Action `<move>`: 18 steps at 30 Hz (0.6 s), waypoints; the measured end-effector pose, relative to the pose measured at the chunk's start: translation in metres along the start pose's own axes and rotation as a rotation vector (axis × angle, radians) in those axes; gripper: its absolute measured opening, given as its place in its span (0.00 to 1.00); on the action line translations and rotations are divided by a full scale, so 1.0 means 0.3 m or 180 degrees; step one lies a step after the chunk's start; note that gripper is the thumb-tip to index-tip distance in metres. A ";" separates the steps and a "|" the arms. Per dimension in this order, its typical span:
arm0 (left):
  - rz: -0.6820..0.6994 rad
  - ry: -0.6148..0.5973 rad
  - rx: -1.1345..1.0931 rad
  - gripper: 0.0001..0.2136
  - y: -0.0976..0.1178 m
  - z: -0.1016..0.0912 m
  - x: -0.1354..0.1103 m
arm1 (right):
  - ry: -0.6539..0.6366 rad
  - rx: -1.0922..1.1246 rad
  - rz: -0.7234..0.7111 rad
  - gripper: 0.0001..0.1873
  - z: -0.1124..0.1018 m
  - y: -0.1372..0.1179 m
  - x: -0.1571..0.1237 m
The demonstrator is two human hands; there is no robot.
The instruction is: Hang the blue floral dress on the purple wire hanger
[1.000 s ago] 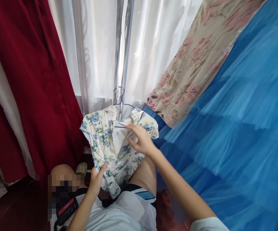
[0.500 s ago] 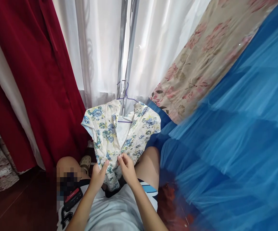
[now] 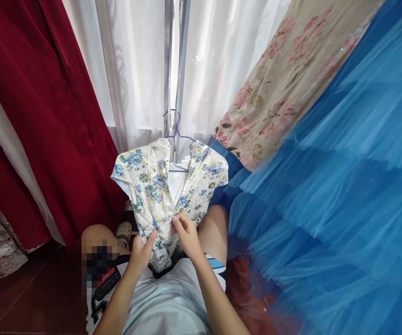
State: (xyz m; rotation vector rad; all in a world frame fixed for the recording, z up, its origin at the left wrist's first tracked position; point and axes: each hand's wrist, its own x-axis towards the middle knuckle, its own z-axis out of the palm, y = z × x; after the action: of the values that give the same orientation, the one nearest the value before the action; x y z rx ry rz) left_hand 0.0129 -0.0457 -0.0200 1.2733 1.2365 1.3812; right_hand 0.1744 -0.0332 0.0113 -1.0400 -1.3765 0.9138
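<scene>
A white dress [image 3: 152, 181] with blue and green flowers hangs on a purple wire hanger [image 3: 178, 133] in front of me, its V-neck facing up. Its lower part lies in folds toward my lap. My left hand [image 3: 145, 247] grips the cloth at the left side of the waist, thumb on top and fingers underneath, out of sight. At the bottom of the neckline my right hand [image 3: 186, 231] pinches the front edge between thumb and forefinger; the other fingers are curled.
Dark red cloth [image 3: 64, 139] hangs on the left. A white curtain [image 3: 214, 65] and a metal pole [image 3: 173, 56] stand ahead. On the right hang a beige floral cloth [image 3: 273, 93] and a layered blue tulle skirt [image 3: 326, 195]. My foot wears a beige clog [image 3: 124, 231].
The view has shifted slightly, so the dress and hanger appear a little higher and more to the left. Both hands keep their hold on the dress, with the right fingers barely moved.
</scene>
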 end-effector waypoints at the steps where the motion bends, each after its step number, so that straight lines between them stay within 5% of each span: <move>1: 0.0021 0.0092 0.0019 0.18 -0.012 -0.005 0.007 | 0.0027 -0.0027 -0.0017 0.20 -0.006 0.000 -0.006; 4: 0.0341 0.0776 0.0089 0.17 -0.052 -0.026 0.029 | -0.0010 -0.0245 -0.0067 0.21 -0.023 0.002 -0.027; 6: 0.0829 0.1493 0.0251 0.18 -0.061 -0.033 0.031 | -0.0103 -0.0370 -0.0085 0.22 -0.030 -0.001 -0.039; 8: 0.1360 0.1804 0.0551 0.18 -0.046 -0.023 0.020 | -0.0199 -0.0474 -0.0096 0.23 -0.031 -0.013 -0.046; 13: 0.1723 0.0122 0.0996 0.06 0.025 0.068 -0.020 | -0.0575 -0.0764 -0.0226 0.21 -0.029 -0.057 -0.062; 18: 0.1523 -0.0455 0.1051 0.04 0.056 0.104 -0.021 | -0.0691 -0.1300 -0.0413 0.20 -0.089 -0.060 -0.055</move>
State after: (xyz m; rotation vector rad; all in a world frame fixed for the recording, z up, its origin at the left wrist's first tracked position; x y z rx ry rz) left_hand 0.0451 -0.0508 -0.0047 1.9605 1.1347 1.4128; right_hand 0.1992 -0.0557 0.0252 -1.1612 -1.8430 0.6777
